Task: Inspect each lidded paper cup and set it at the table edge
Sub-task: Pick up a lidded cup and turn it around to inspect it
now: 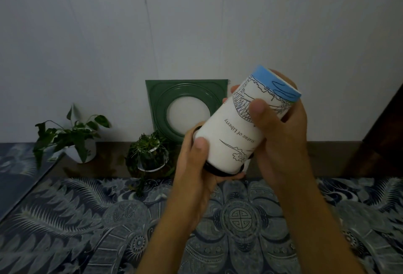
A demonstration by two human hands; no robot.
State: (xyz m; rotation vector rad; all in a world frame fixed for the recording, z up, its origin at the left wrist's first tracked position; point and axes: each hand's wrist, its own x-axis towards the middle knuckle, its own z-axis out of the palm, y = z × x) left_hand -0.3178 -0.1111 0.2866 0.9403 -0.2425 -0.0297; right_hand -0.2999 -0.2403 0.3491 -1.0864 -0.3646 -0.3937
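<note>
Left hand [194, 164] and right hand [281, 134] fingers grip the tilted, seemingly inverted paper cup [242, 125].

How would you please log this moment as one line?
phase: inspecting | paper cup: inverted, tilted, lid down | left hand: grips lid end | right hand: grips body | placed: no

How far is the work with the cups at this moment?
No cup stands on the patterned table yet, so nothing looks finished in view. In hand: both hands hold one paper cup upside down and tilted, the left hand at its black lid, the right hand round its body. Setting it at the edge is left. Other cups are not visible.
</note>
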